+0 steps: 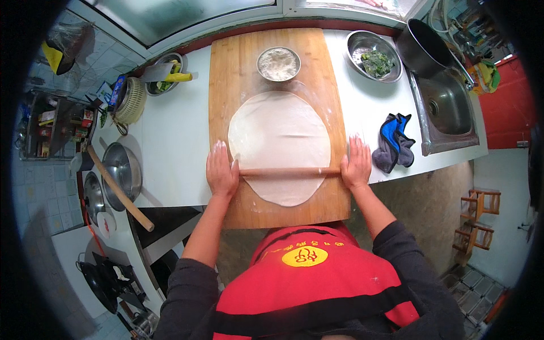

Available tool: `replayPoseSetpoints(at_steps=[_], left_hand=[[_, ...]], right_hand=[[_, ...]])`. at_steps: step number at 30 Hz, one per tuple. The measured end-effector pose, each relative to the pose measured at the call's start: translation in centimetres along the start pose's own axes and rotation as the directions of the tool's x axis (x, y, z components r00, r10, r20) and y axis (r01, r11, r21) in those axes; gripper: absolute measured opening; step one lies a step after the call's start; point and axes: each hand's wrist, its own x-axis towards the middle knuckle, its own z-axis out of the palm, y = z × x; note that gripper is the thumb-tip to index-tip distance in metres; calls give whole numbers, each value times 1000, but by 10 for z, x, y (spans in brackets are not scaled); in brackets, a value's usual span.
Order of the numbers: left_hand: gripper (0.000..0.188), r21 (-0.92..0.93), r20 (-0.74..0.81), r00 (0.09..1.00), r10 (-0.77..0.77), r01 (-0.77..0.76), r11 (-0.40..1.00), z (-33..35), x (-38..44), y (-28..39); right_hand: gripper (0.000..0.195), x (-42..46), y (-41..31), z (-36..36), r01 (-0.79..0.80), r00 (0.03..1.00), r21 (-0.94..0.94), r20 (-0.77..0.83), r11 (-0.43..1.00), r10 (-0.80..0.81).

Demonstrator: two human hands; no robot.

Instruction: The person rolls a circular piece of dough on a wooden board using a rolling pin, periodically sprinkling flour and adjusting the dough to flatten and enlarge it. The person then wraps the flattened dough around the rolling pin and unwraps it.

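A thin wooden rolling pin (289, 171) lies crosswise over a large round sheet of dough (278, 127). My left hand (222, 172) covers the pin's left end, palm down with fingers stretched forward. On the other end rests my right hand (356, 165), held the same way; both pin ends are hidden beneath the palms. The dough spreads over a wooden board (233, 63), its near part showing on my side of the pin. One short crease marks its right half. Beyond the dough, a metal bowl of flour (278, 63) stands on the board.
At right are a bowl of chopped greens (376, 61), a dark pot (425, 49), a sink (446, 106) and a grey-blue cloth (393, 142). At left, a cleaver (159, 72) lies across a bowl; a thick wooden rod (121, 189) rests by metal bowls (127, 165).
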Motion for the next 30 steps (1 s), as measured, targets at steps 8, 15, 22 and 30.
replayPoseSetpoints(at_steps=[8, 15, 22, 30], left_hand=[[63, 19, -4, 999, -47, 47, 999, 23, 85, -8], [62, 39, -44, 998, -50, 52, 998, 42, 151, -21], [58, 6, -49, 993, -110, 111, 994, 44, 169, -23], [47, -56, 50, 990, -132, 135, 989, 33, 148, 31]], right_hand=[[67, 83, 8, 1, 65, 998, 26, -26, 998, -64], [62, 133, 18, 18, 49, 998, 31, -35, 998, -48], [53, 173, 19, 30, 6, 995, 29, -101, 1000, -3], [53, 65, 4, -1, 266, 964, 154, -36, 952, -264]])
